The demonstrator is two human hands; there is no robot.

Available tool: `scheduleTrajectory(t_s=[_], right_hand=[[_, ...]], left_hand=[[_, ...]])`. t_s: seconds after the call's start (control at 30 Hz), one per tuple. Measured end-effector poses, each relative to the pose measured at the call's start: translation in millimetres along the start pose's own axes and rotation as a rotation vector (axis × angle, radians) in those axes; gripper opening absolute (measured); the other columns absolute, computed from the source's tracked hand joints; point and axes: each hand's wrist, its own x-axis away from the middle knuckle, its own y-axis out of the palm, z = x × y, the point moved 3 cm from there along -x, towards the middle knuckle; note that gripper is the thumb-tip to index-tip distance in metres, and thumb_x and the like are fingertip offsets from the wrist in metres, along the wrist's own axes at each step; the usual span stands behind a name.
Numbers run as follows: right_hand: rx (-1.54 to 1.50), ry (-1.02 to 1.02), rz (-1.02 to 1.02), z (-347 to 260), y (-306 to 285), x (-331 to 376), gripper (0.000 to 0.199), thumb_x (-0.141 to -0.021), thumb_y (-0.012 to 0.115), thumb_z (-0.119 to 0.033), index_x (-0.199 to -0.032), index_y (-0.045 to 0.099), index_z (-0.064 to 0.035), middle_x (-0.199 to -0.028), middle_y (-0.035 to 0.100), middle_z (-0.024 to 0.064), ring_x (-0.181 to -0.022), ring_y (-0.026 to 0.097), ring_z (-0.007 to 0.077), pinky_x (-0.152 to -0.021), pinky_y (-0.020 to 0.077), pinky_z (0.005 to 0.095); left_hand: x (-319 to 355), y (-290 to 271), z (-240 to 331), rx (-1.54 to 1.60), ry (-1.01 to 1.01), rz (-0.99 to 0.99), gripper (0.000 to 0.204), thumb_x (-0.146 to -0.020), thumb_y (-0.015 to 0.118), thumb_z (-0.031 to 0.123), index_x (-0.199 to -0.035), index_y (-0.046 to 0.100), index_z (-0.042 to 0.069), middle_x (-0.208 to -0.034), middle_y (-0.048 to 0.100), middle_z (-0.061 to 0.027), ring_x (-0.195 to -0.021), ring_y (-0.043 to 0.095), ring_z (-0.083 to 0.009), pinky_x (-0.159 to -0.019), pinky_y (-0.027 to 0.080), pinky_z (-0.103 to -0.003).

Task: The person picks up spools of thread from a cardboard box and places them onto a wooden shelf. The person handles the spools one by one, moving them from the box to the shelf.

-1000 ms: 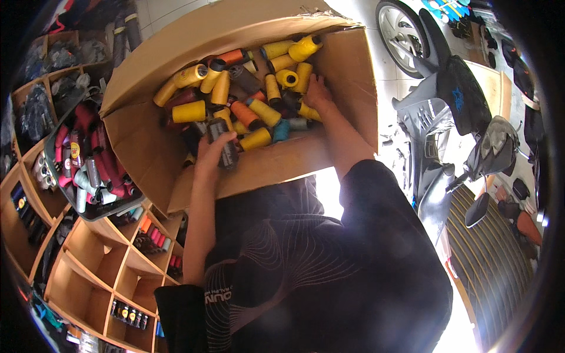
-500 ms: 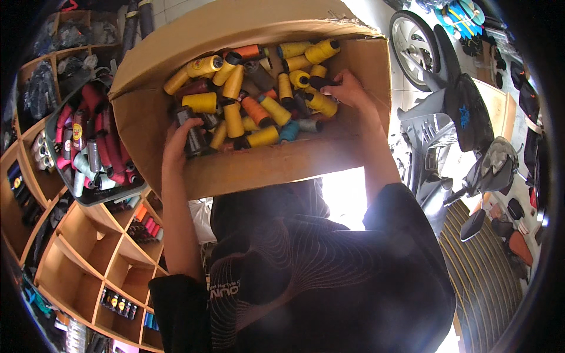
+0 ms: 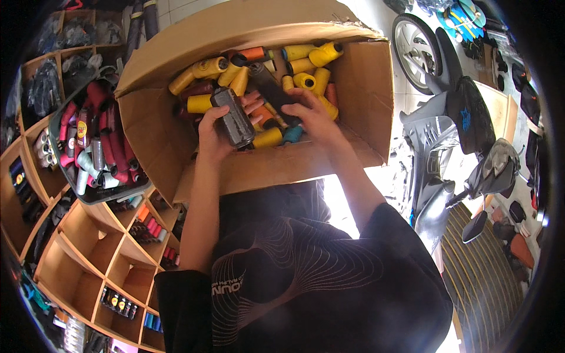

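Observation:
A large cardboard box (image 3: 368, 94) in front of me holds many thread spools, mostly yellow ones (image 3: 326, 54). My left hand (image 3: 216, 130) is closed around a dark grey thread spool (image 3: 234, 117) that looks wrapped in clear plastic. Beside it, my right hand (image 3: 312, 117) grips the lower end of another dark thread spool (image 3: 272, 88), which lies slanted over the pile. A teal spool (image 3: 292, 134) shows below the right hand, and an orange spool (image 3: 253, 54) is at the back. Both hands are inside the box, a short way apart.
Left of the box stands a dark crate (image 3: 88, 197) of red and pale spools. Wooden cubby shelves (image 3: 82, 259) below it hold more spools. A motor scooter (image 3: 441, 135) stands on the right, near a ribbed brown surface (image 3: 485, 276).
Both hands have moved inward to the middle of the box. The left has lifted the grey spool from the left side; the right now grips a dark spool near the centre.

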Motion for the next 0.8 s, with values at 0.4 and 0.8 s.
scheduleTrajectory(t_s=[0.4,0.8], right_hand=[[0.343,-0.139,-0.189,15,28,19,0.041,-0.086,0.079,-0.017,-0.120,0.059,-0.0021,-0.110,0.062,0.0091,-0.102,0.063,0.0174,-0.089,0.0523,0.0321],[0.802,-0.254,0.156,-36,-103,-48,0.029,-0.087,0.071,-0.017,-0.113,0.069,-0.0053,-0.102,0.073,0.0117,-0.098,0.070,0.0225,-0.090,0.0548,0.0353]], left_hand=[[19,-21,-1,-0.171,0.090,0.148,0.049,-0.078,0.059,0.031,-0.117,0.057,0.001,-0.123,0.060,-0.0207,-0.106,0.063,-0.0376,-0.083,0.058,-0.048],[53,-18,20,0.030,0.141,0.126,0.051,-0.078,0.060,0.044,-0.108,0.055,0.004,-0.138,0.046,-0.0339,-0.127,0.049,-0.0526,-0.101,0.043,-0.067]])
